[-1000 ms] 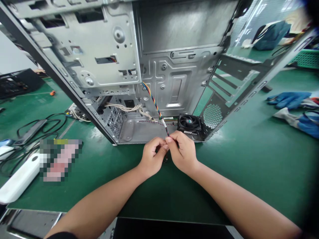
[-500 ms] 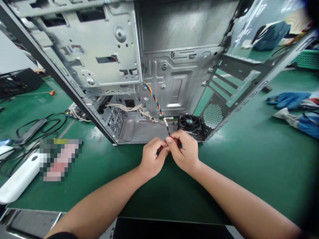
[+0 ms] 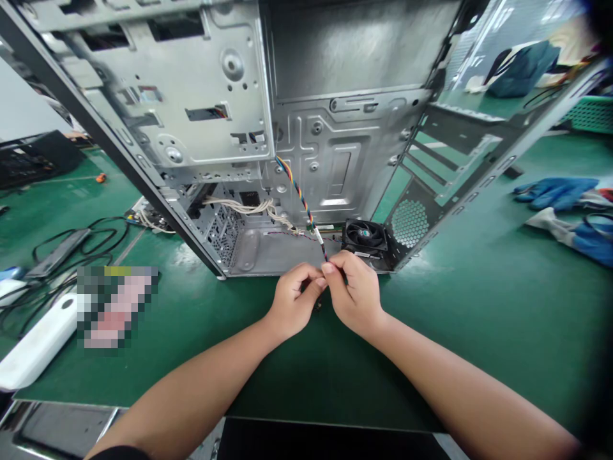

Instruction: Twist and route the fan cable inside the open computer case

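Note:
A twisted multicoloured cable (image 3: 299, 191) runs down from the drive cage of an open computer case (image 3: 239, 96) to my two hands, stretched nearly straight. My right hand (image 3: 357, 287) pinches it between thumb and forefinger just below a white label. Close against it, my left hand (image 3: 297, 300) is closed on the cable's lower end, which the fingers mostly hide. A small dark tip pokes out below the fingers. Behind my right hand, on the case floor, sits a black cooling fan (image 3: 364, 236). Pale bundled wires (image 3: 244, 204) lie inside the case at the left.
A white power strip (image 3: 43, 338), black cords (image 3: 96, 230) and a blurred-out patch are on the green table (image 3: 479, 319) at left. Blue gloves (image 3: 555, 191) lie at right, with a green basket (image 3: 589, 115) behind. Another dark case (image 3: 38, 156) stands at far left.
My left fingers have shifted slightly on the cable, and a small dark end now shows beneath them. My right hand keeps its pinch in almost the same place.

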A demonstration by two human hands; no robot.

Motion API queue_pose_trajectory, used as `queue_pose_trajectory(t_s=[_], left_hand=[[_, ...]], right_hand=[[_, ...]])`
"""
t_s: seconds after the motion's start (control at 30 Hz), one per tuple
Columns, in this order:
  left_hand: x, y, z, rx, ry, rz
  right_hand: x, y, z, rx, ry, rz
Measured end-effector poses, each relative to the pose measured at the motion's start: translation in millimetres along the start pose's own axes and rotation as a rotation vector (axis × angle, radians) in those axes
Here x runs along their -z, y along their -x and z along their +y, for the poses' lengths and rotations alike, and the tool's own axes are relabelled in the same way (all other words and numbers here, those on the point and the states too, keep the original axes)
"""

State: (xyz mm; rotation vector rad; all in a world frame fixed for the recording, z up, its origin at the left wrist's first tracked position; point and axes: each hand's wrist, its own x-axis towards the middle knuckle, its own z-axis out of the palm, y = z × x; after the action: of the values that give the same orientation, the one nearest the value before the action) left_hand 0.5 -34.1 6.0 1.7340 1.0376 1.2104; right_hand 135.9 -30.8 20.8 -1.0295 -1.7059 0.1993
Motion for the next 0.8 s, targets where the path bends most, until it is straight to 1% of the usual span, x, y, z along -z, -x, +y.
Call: queue_pose_trajectory(t_s=[0.2,0.27,0.43,0.53,0.7,0.8], left_hand=[[-1.6,2.5,1.6,-0.163,-0.193,0.089],[-1.9,3.5,1.7,-0.187,-0.220,0.098],[-1.8,4.4,3.0,-0.196,-0.226,0.117],[-1.3,3.4,4.1,-0.179,-0.201,0.108],[-1.0,0.6,3.3,-0.041,-0.058,0.045],[-1.3,0.5,2.3,-0.018,-0.045,0.039]], right_hand=[[0.3,1.5,2.8,0.045,0.055,0.013],[0.3,1.3,3.3,0.058,0.066,0.018],[0.0,0.1,2.7,0.071,0.047,0.008],[-0.2,-0.3,2.2,0.055,0.028,-0.007],[0.1,-0.8,2.3,0.027,0.010,-0.014],[0.6,-1.1,2.4,0.018,0.008,-0.011]])
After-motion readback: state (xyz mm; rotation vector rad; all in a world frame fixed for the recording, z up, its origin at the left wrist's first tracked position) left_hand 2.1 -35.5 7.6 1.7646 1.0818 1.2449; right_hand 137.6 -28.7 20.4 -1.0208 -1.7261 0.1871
